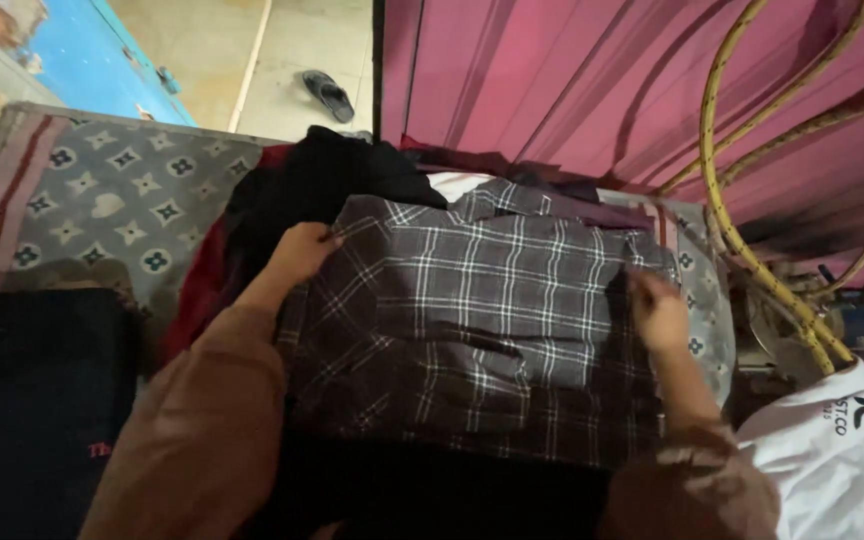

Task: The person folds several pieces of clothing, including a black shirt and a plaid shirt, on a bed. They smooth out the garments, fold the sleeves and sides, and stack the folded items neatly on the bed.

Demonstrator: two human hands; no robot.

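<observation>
A pink corrugated wall (592,80) fills the upper right of the view, with yellow hoses (722,200) looping down in front of it. Below and to the left, a grey patterned cloth (102,200) with star and flower motifs covers the work surface. On it, in the middle of the view, lies the dark plaid shirt (482,320), spread flat with its collar toward the wall and its white check lines running across the whole front. Behind the shirt's upper left corner sits a heap of black and dark red clothes (292,190). A folded black garment (32,400) rests at the lower left, just beside the person's left sleeve, and a white cloth with dark print (822,460) lies at the lower right edge. A blue panel (92,60) stands at the top left, beside a pale tiled floor where 1 dark sandal (329,95) lies.

Both arms wear brown sleeves and reach out over the shirt. The left hand (302,250) rests on the shirt's upper left shoulder, its fingers curled and pinching the fabric edge. The right hand (657,305) presses on the shirt's right edge, fingers bent against the cloth; it appears to be grasping the fabric, though the blur hides the exact hold. The 2 hands are well apart, 1 at each side of the shirt.
</observation>
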